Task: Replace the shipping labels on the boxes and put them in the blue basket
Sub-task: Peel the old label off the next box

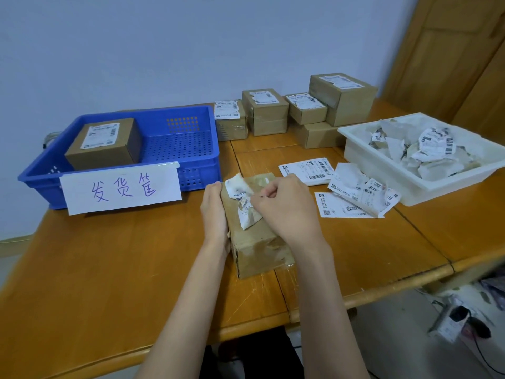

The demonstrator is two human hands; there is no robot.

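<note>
Box in hand: a brown cardboard box wrapped in clear tape [257,236] lies flat on the orange wooden table [109,269], nearest the person.
Old label: a torn, crumpled white shipping label [244,206] clings to the top of that box, partly peeled up.
Left hand: the left hand [214,212] grips the box's left side, fingers curled over its edge.
Right hand: the right hand [287,206] rests on the box top, fingers closed, pinching the torn label.
Fresh labels: flat white sheets with barcodes [307,170] lie just right of the box, with torn scraps [363,192] on top of some.
Scrap tray: a white plastic tray [404,184] further right holds crumpled label pieces.
Blue basket: a blue perforated plastic basket [191,165] with a handwritten paper sign [121,190] sits to the left, holding one labelled cardboard box [105,143].
Waiting boxes: a cluster of brown cardboard boxes [300,113] with worn labels stands by the wall.
</note>
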